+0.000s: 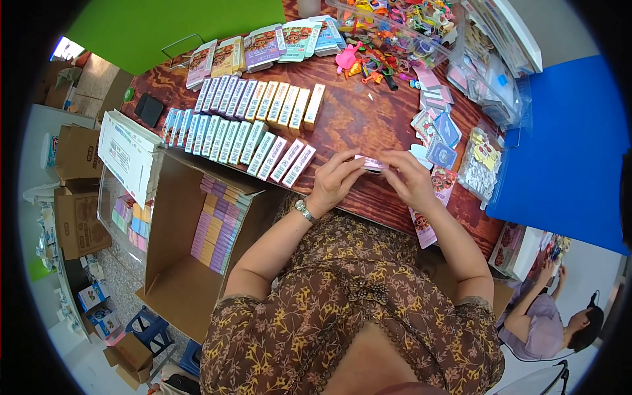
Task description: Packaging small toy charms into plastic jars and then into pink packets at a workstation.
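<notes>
A small pink-and-white box (pixel 372 162) is held level between my two hands, close to the table's near edge. The fingertips of my left hand (pixel 336 179) pinch its left end. At its right end the fingers of my right hand (pixel 409 179) are closed, hiding part of the box. Beside my right wrist lies a pink printed flat carton (pixel 443 183), with another pink carton piece (pixel 422 227) partly under my forearm. To the left stand rows of slim boxes, pink ones (pixel 298 166) nearest my left hand, then green ones (pixel 255 143), with yellow ones (pixel 297 109) behind.
Stacks of flat cartons (pixel 263 47) line the back edge. A clear bin of colourful small toys (pixel 395 29) spills forward. Cards (pixel 442 155) and a tray of small packets (pixel 479 168) lie right. An open cardboard box (pixel 187 289) stands left, below the table. Another person (pixel 536 326) works at far right.
</notes>
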